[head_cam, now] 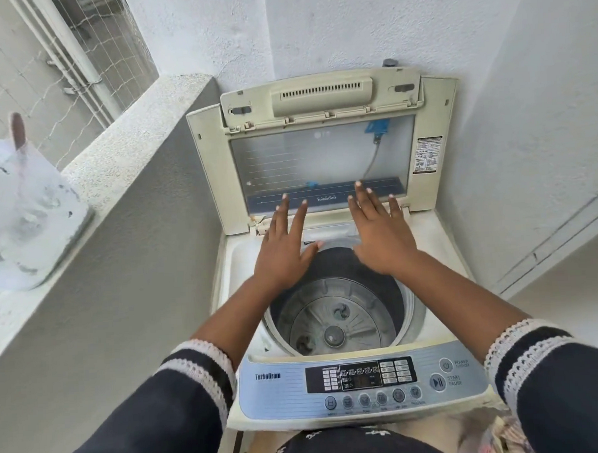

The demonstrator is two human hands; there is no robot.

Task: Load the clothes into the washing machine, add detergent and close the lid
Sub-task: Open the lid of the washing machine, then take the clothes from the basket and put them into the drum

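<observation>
Above the drum (339, 313) | left hand (285, 247) and right hand (380, 236) are being held apart, fingers spread, nothing gripped | lid (322, 156) is being kept upright just beyond the fingertips | clothes (498, 436) are glimpsed low at the right, nearer the right arm | drum is lying bare.

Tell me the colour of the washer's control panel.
Light blue control panel with a black display, clearest in the head view.

Bright daylight, soft, edges bowed
</observation>
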